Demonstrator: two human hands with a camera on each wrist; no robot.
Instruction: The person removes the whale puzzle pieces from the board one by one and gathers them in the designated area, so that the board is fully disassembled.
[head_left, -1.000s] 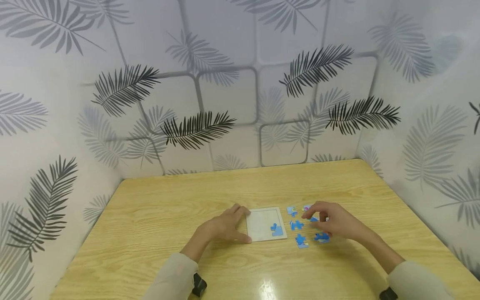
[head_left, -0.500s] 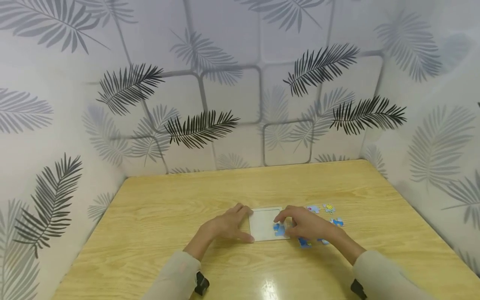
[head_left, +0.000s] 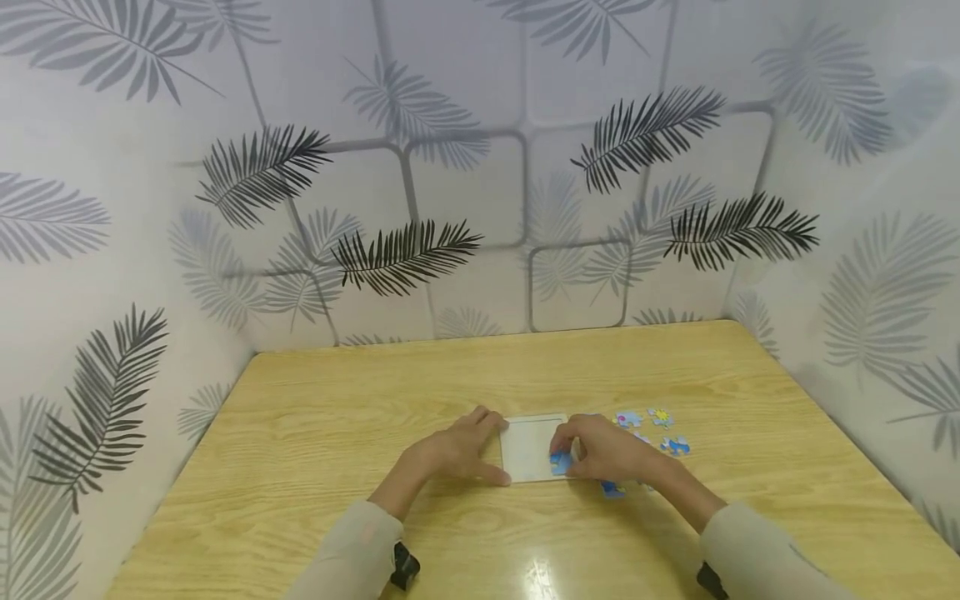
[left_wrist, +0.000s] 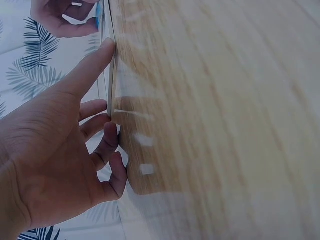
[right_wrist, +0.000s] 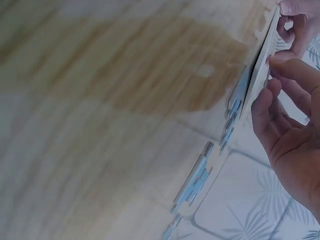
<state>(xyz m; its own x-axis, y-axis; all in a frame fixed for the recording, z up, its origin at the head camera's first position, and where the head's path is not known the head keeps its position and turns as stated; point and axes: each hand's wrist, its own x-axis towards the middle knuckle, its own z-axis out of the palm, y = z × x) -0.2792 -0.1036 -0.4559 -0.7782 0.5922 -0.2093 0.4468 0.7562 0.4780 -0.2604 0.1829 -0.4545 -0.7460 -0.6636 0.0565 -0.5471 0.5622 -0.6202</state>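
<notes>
A shallow white puzzle tray [head_left: 525, 450] lies on the table in the head view. My left hand [head_left: 461, 450] rests against its left side, thumb near the lower corner and fingers near the upper one. In the left wrist view the thumb [left_wrist: 102, 52] lies extended against the tray's edge. Over the tray's right part, my right hand [head_left: 606, 446] pinches a small puzzle piece, mostly hidden by the fingers. Blue puzzle pieces [head_left: 559, 463] show in the lower right of the tray, beside those fingertips. The right wrist view shows thumb and finger pinched together just above the tray [right_wrist: 257, 75].
Several loose puzzle pieces lie right of the tray, among them a sun piece [head_left: 660, 417], a blue piece [head_left: 675, 446] and one below my right hand [head_left: 612, 488]. The wooden table [head_left: 360, 400] meets a leaf-patterned wall covering [head_left: 465, 192] at the back and sides.
My right hand has moved left from the loose pieces to the tray's right part, where it now pinches a piece lower down. The left hand has stayed at the tray's left edge.
</notes>
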